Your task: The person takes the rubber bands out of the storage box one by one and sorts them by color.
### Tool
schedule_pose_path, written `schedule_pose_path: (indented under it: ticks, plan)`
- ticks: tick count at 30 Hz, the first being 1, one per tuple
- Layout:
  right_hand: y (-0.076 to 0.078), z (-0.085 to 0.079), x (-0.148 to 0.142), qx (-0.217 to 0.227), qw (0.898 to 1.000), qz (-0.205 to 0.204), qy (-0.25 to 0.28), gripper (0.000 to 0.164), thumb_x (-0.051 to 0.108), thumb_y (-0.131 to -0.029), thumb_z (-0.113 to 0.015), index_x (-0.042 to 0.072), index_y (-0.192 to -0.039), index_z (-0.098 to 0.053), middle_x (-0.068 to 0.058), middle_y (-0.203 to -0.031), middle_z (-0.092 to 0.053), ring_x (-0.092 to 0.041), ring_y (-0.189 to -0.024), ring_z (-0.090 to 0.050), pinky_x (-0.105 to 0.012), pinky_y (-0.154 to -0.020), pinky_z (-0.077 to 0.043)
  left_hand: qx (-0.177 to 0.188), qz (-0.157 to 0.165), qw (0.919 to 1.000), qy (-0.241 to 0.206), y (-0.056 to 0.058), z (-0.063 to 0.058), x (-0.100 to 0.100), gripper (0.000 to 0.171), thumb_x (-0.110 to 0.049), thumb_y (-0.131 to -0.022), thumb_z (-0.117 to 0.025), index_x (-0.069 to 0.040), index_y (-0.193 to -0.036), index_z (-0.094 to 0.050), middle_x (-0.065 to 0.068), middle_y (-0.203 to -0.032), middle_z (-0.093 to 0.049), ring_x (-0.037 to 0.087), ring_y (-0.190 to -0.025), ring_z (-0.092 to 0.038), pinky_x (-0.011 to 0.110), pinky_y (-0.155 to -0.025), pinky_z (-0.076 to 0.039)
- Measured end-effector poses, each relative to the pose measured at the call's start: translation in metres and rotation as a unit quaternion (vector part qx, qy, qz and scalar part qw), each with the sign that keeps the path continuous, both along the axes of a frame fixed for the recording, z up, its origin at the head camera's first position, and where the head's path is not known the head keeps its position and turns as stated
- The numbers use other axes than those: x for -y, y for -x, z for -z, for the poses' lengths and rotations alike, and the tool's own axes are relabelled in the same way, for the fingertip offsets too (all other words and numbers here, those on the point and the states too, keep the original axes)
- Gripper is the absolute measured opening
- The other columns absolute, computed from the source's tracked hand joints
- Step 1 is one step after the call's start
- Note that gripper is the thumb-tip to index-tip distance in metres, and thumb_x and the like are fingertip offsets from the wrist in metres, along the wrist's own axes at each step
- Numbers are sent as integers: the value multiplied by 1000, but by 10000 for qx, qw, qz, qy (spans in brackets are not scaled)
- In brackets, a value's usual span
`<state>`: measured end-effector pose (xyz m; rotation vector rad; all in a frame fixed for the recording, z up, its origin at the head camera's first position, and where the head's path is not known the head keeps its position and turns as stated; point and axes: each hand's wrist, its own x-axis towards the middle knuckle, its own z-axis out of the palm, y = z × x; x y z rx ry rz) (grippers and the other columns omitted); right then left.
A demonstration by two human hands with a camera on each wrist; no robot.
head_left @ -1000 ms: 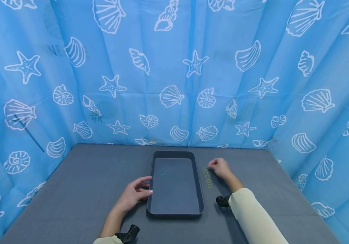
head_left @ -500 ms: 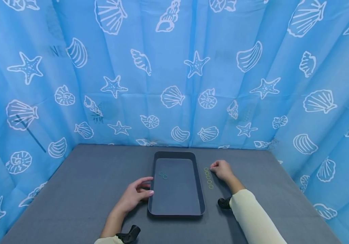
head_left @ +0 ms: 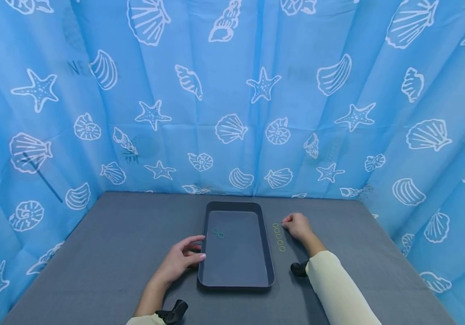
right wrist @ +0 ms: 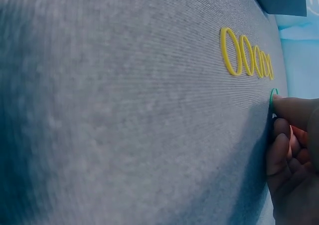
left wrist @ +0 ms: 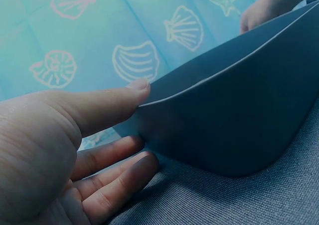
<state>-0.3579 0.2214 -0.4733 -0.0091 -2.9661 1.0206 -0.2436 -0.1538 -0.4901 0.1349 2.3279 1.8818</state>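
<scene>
In the head view a dark grey rectangular tray (head_left: 238,280) stands on the table with two thin green rings (head_left: 218,234) lying in it. My left hand (head_left: 179,257) is at the tray's left side. Its thumb meets the rim (left wrist: 172,96) and the loosely bent fingers lie against the outer wall below. To the right of the tray, several yellow rings (head_left: 278,237) lie in a row. My right hand (head_left: 296,225) is just beyond the far end of this row, pinching a thin green ring (right wrist: 272,96) at the cloth; the hand covers part of that ring.
Grey cloth (head_left: 143,216) covers the table. A blue shell-patterned curtain (head_left: 232,99) hangs behind and along both sides. Each wrist wears a black device (head_left: 299,269), and the tray's raised wall stands left of the yellow row.
The head view has shifted slightly. My right hand has drawn a little to the right, away from the yellow row. The left hand and tray keep their places relative to each other.
</scene>
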Motion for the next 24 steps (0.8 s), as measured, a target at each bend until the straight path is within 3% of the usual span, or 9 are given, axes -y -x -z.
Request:
schedule_pose_path:
  ticks: [8, 15, 24]
  plan:
    - [-2, -1, 2, -16, 9999, 120, 47, 10, 8, -92, -64, 1, -87, -68, -8, -84, -64, -22, -73, -55, -38, -68, -43, 2, -3, 10000, -49, -1, -2, 0, 52, -20, -88, -74, -13, -136, -56, 18, -127, -57, 24, -96, -62, 42, -78, -54]
    - [-4, 2, -1, -26, 9982, 61, 598, 12, 9, -92, -64, -3, -94, -68, -13, -91, -65, -26, -82, -57, -42, -73, -46, 31, 35, 10000, -87, 0, 0, 1, 53, -20, -88, -74, -12, -137, -55, 18, -127, -56, 24, -97, -63, 42, -79, -54]
    - [-11, 3, -6, -212, 9906, 7, 1353, 20, 5, -94, -62, -8, -110, -63, -12, -89, -62, -19, -70, -56, -29, -59, -48, -7, 59, 9999, -82, 1, 1, 1, 52, -20, -88, -74, -12, -136, -56, 18, -126, -57, 24, -96, -63, 41, -79, -54]
